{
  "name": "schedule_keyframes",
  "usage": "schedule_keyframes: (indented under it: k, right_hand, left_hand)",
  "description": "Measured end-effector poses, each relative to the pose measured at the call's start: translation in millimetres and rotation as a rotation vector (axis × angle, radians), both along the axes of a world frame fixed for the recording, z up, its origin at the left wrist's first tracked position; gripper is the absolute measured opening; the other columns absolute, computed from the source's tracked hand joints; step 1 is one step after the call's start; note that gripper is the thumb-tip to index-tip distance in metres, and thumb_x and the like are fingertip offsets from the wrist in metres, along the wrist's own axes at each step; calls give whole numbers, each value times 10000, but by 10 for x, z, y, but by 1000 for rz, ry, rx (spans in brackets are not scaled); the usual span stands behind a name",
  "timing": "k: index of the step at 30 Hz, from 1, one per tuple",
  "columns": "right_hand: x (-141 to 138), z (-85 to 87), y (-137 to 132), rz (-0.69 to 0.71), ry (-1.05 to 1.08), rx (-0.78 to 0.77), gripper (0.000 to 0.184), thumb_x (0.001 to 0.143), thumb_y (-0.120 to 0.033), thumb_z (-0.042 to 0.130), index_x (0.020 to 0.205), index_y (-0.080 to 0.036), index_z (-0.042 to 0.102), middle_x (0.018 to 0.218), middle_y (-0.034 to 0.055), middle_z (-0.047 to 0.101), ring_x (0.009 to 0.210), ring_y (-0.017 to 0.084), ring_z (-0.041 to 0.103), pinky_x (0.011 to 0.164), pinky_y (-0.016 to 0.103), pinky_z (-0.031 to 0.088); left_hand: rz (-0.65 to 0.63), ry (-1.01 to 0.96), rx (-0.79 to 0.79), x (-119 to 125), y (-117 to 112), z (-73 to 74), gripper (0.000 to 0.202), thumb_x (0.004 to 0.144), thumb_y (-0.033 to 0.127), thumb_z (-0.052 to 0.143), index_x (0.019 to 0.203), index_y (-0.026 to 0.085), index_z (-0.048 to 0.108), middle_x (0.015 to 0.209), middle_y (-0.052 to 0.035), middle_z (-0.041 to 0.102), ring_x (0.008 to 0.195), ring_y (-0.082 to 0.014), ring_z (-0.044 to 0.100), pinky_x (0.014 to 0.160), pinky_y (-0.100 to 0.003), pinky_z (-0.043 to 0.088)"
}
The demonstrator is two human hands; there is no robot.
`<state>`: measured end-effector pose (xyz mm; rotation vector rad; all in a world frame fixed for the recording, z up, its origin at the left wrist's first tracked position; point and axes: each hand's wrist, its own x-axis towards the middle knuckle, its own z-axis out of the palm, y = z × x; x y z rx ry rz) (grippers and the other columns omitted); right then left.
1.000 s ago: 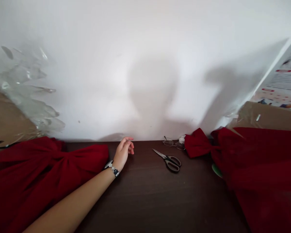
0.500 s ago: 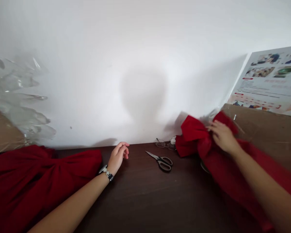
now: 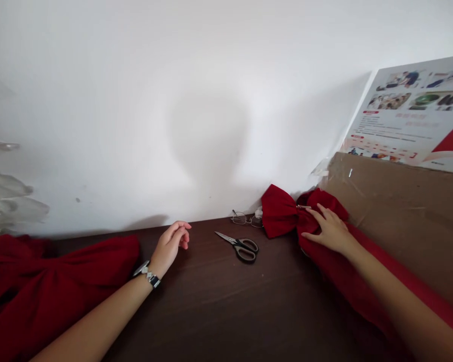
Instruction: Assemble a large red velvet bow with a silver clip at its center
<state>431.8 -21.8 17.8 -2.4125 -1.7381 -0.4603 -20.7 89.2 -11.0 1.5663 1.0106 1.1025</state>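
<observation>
The right hand, fingers spread wide, presses a red bow lying along a 9-to-3 line; the left hand, fingers loosely curled, holds nothing, with scissors at its 3 o'clock.

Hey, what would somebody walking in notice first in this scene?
The red fabric makes the strongest impression: a large red fabric bow lies at the left end of the dark wooden table, and a smaller red bow sits against the wall, with the right hand pressing on it. Black-handled scissors lie on the table between the hands, while a printed poster stands above brown cardboard at far right.
</observation>
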Motion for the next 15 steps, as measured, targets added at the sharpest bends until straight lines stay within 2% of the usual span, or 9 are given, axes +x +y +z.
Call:
schedule_keyframes:
  k: [2, 4, 6, 8, 11, 13, 15]
  right_hand:
    - [-128, -11, 73, -54, 3, -38, 770, 743, -617, 537, 1397, -242, 377, 1508, 163, 275, 1352, 414, 271, 995, 628, 304]
    - [-236, -13, 176, -39, -27, -51, 881, 703, -592, 595, 1440, -220, 287, 1524, 170, 227, 1368, 411, 229, 1013, 641, 262]
    - [-315, -11, 280, -18, -75, -85, 1015, 635, -482, 699, 1473, -230, 185, 1538, 169, 179, 1373, 425, 194, 1000, 654, 260]
    - [-363, -8, 359, -12, -105, -118, 1040, 601, -341, 743, 1470, -242, 180, 1520, 172, 223, 1345, 425, 245, 955, 620, 337]
    - [-368, 9, 404, -19, -111, -113, 815, 667, -192, 676, 1401, -221, 324, 1337, 168, 480, 1191, 352, 442, 806, 446, 478]
    - [-328, 58, 376, -28, -108, -80, 605, 721, -143, 612, 1299, -200, 444, 1164, 148, 589, 1073, 306, 515, 714, 351, 487]
    - [-262, 161, 304, -38, -99, -26, 427, 759, -148, 574, 1182, -177, 524, 1080, 142, 621, 1014, 286, 544, 683, 316, 472]
  left_hand:
    - [-1, 18, 3, 3, -6, 6, 282, 835, 415, 429, 916, 161, 521, 631, 30, 515, 533, -119, 518, 567, -251, 411]
    - [4, 31, 4, 7, -15, 10, 276, 836, 407, 423, 913, 161, 521, 629, 30, 513, 530, -118, 518, 564, -250, 413]
    - [2, 49, 13, 7, -22, 9, 273, 841, 402, 415, 911, 162, 524, 630, 30, 513, 527, -117, 519, 564, -249, 415]
    - [-7, 65, 27, 5, -25, 1, 268, 847, 397, 407, 912, 166, 528, 633, 31, 513, 527, -116, 522, 566, -249, 416]
    - [-22, 88, 45, 0, -21, -16, 253, 852, 385, 407, 913, 173, 532, 633, 33, 515, 533, -116, 526, 573, -247, 417]
    - [-31, 97, 52, -2, -16, -26, 246, 854, 381, 411, 916, 176, 533, 632, 34, 517, 537, -117, 528, 579, -248, 418]
    - [-38, 99, 51, 0, -14, -28, 243, 856, 379, 411, 915, 178, 532, 631, 33, 517, 539, -119, 528, 582, -250, 420]
